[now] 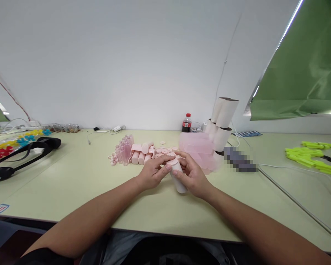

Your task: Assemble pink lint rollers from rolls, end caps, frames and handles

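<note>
A white cylindrical tube [181,187] stands tilted on the table in front of me, its top leaning away to the left. My right hand [192,175] is closed around its side, thumb in front and fingers behind. On the top end sits a pale pink round lid [173,162]. My left hand [154,172] pinches around this lid, fingers over its far edge and thumb at the near rim. Just beyond my hands lie several loose pink discs [164,151]. To their left are pink cylinders [141,158] and a group of clear pink tubes [123,151].
Translucent pink sheets or bags [195,145] lie behind my right hand, beside stacked white tubes [223,137]. A cola bottle [186,123] stands against the wall. Bright yellow-green parts [306,156] and a cable [292,209] are at right, a black strap frame [24,154] at left.
</note>
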The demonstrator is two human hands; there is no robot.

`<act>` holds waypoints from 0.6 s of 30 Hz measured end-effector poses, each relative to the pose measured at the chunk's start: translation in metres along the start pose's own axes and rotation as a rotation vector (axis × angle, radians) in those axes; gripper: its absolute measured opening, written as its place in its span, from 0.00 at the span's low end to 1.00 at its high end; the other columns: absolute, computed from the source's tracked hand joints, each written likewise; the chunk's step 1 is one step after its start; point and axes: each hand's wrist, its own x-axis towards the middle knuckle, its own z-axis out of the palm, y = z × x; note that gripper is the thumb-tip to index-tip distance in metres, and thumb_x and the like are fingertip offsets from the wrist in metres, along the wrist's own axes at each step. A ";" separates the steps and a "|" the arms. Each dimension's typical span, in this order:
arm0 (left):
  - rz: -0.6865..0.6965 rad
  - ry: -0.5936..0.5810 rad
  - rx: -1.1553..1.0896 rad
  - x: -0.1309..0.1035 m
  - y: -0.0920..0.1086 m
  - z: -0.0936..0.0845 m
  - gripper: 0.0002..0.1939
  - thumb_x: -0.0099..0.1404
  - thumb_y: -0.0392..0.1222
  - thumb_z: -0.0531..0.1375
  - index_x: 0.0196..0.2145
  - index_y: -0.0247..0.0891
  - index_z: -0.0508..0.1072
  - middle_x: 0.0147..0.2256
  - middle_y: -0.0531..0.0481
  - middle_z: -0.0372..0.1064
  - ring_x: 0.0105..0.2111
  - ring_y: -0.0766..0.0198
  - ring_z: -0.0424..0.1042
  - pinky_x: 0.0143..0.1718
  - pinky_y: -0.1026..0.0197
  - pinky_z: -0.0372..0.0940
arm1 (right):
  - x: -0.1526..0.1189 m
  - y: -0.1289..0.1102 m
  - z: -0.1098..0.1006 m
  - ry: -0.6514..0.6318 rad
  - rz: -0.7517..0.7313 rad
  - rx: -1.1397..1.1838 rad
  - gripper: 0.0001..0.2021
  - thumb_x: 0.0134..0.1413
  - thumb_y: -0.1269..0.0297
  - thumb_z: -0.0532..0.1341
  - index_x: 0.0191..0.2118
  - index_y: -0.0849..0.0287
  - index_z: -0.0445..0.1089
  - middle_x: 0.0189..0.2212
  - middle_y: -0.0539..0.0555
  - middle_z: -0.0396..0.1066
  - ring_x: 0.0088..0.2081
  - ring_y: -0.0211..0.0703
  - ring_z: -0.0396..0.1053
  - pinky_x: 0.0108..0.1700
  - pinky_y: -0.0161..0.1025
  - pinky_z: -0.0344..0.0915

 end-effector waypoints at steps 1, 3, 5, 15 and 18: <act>0.003 -0.017 0.000 -0.001 0.000 0.000 0.22 0.69 0.51 0.54 0.55 0.37 0.71 0.52 0.40 0.72 0.50 0.54 0.73 0.42 0.57 0.72 | 0.000 0.000 0.000 0.006 -0.004 0.006 0.29 0.57 0.53 0.64 0.60 0.54 0.55 0.48 0.61 0.74 0.47 0.51 0.73 0.50 0.49 0.68; 0.011 -0.050 0.008 -0.002 0.000 -0.001 0.25 0.69 0.50 0.55 0.60 0.38 0.67 0.57 0.39 0.68 0.53 0.52 0.71 0.41 0.58 0.72 | 0.000 -0.001 0.000 0.015 -0.014 0.020 0.29 0.58 0.53 0.64 0.60 0.54 0.55 0.47 0.60 0.74 0.47 0.50 0.73 0.50 0.49 0.68; 0.027 -0.060 0.027 -0.003 0.000 -0.002 0.30 0.68 0.50 0.57 0.64 0.40 0.60 0.62 0.38 0.62 0.55 0.51 0.68 0.41 0.58 0.72 | 0.000 -0.001 0.000 0.018 -0.024 0.029 0.29 0.58 0.53 0.64 0.60 0.54 0.55 0.47 0.60 0.74 0.48 0.50 0.73 0.51 0.48 0.68; 0.268 0.162 0.227 -0.005 0.008 0.001 0.47 0.62 0.43 0.61 0.70 0.44 0.39 0.70 0.36 0.37 0.66 0.42 0.51 0.57 0.43 0.64 | 0.000 0.001 0.000 0.084 -0.003 0.028 0.28 0.58 0.55 0.64 0.60 0.53 0.55 0.42 0.57 0.74 0.43 0.47 0.73 0.47 0.46 0.69; 0.190 -0.098 0.219 -0.003 0.015 -0.004 0.35 0.61 0.41 0.60 0.65 0.41 0.58 0.62 0.38 0.61 0.58 0.48 0.66 0.50 0.51 0.71 | -0.001 0.003 0.002 0.113 -0.036 -0.012 0.27 0.58 0.57 0.64 0.59 0.54 0.55 0.42 0.57 0.74 0.43 0.47 0.73 0.46 0.45 0.69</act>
